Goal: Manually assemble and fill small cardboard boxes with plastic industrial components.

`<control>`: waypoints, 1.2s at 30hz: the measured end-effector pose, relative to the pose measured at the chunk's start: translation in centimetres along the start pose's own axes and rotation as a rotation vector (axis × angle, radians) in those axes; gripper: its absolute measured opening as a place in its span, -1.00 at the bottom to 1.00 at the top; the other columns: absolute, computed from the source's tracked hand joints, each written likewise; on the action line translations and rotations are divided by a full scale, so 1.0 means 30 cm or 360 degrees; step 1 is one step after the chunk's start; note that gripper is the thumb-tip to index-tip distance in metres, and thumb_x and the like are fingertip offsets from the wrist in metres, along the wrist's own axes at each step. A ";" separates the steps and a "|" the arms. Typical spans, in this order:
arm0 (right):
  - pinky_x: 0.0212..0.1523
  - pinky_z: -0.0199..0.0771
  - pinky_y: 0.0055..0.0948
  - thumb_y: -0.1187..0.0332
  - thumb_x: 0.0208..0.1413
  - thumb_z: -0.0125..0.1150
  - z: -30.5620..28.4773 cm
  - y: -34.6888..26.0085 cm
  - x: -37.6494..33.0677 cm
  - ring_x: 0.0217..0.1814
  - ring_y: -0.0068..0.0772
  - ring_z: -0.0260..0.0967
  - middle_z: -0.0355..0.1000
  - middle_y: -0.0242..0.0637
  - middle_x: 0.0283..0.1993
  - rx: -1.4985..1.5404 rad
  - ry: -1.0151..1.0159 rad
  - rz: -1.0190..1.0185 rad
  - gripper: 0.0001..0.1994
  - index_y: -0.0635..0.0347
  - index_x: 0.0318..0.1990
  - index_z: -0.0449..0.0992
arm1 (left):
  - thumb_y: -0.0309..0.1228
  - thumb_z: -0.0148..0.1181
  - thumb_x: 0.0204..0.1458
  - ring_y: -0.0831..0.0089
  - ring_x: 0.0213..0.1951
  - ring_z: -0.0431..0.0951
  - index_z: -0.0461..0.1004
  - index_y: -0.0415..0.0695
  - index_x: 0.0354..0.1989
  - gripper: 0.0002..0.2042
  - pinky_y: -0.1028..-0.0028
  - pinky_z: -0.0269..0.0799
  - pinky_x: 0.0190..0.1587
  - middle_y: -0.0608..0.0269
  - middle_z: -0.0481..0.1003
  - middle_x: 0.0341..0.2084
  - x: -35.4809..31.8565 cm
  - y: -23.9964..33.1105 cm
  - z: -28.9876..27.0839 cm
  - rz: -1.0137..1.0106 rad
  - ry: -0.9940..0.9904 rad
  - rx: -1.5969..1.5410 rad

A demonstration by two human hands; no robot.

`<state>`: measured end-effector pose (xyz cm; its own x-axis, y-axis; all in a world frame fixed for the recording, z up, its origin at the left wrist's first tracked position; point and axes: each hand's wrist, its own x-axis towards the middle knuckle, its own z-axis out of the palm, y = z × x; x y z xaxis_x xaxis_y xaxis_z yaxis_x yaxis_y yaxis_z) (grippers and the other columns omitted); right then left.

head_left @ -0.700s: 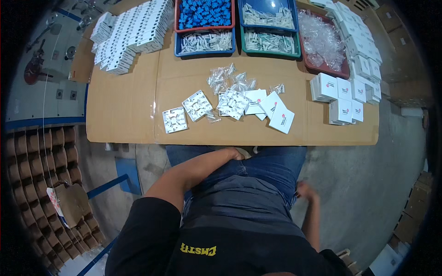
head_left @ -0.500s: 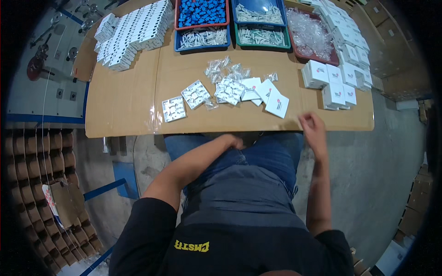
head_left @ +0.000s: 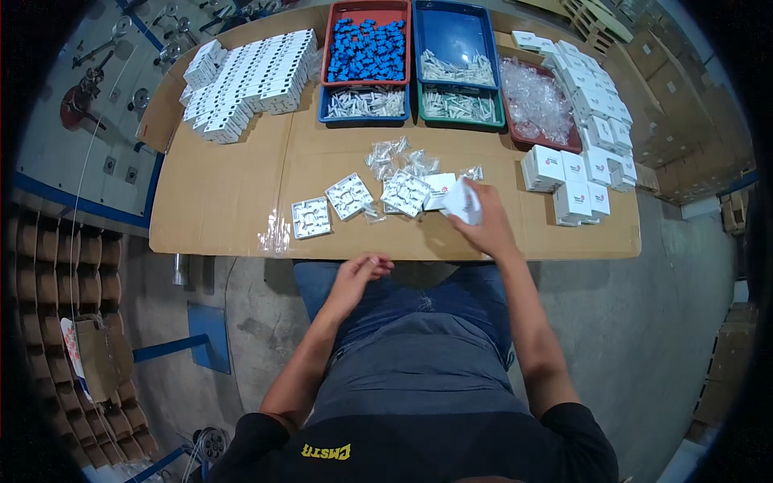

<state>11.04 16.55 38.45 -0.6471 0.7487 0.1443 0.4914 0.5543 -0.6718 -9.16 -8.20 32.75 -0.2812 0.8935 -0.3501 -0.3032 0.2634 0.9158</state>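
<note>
In my right hand (head_left: 489,224), over the front of the cardboard-covered table, is a white square plate (head_left: 464,203), pinched and tilted up. Whether more than one plate is in the grip, I cannot tell. Another white plate (head_left: 439,190) lies just left of it. Further left, square plates with moulded fittings face up: one (head_left: 405,193) on the pile, one (head_left: 349,197) turned askew, one (head_left: 312,218) near the front edge. My left hand (head_left: 354,280) hovers above my lap, just off the table edge, fingers loosely curled and no object visible in them.
Small clear bags (head_left: 400,158) lie behind the plates. Stacked white units (head_left: 258,72) fill the back left, white boxes (head_left: 573,193) the right. At the back are a red tray (head_left: 328,48) of blue parts, a blue tray (head_left: 451,36) of white pegs and a red tray (head_left: 547,146) of clear bags.
My right hand has moved left from the table edge and lifted a white plate from the group. My left hand has come from my lap toward the table edge. The view has shifted.
</note>
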 end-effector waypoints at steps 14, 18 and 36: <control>0.25 0.38 -0.09 0.13 -0.05 0.49 0.308 -0.043 0.195 0.28 0.12 0.32 0.35 0.03 0.27 -0.0085 -0.0085 -0.0424 -0.31 0.05 0.29 0.45 | -0.23 -0.04 0.37 0.38 -0.13 0.59 0.44 -0.18 0.04 -0.71 0.36 0.52 -0.04 0.16 0.55 -0.10 0.165 0.152 0.066 -0.0242 0.0416 -0.0669; 0.23 0.39 -0.08 0.15 -0.08 0.50 0.287 -0.061 0.207 0.24 0.09 0.33 0.36 0.02 0.25 -0.0217 -0.0065 -0.0547 -0.31 0.07 0.27 0.46 | -0.21 -0.04 0.36 0.38 -0.16 0.59 0.43 -0.17 0.04 -0.69 0.34 0.53 -0.06 0.16 0.55 -0.10 0.189 0.161 0.074 -0.0296 0.0459 -0.0589; 0.34 0.32 -0.17 0.34 -0.18 0.53 0.088 -0.228 0.090 0.39 -0.02 0.31 0.34 -0.04 0.38 0.0657 -0.0182 -0.0593 -0.28 0.15 0.27 0.49 | 0.19 -0.30 0.37 0.33 0.11 0.52 0.26 0.04 0.36 -0.40 0.22 0.46 0.13 0.23 0.48 0.11 0.202 0.383 0.208 -0.0364 -0.0034 -0.0992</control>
<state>4.39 13.83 41.51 -0.8035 0.4728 0.3618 -0.0358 0.5682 -0.8221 -8.66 2.51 42.39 -0.1310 0.8490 -0.5119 -0.8248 0.1932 0.5314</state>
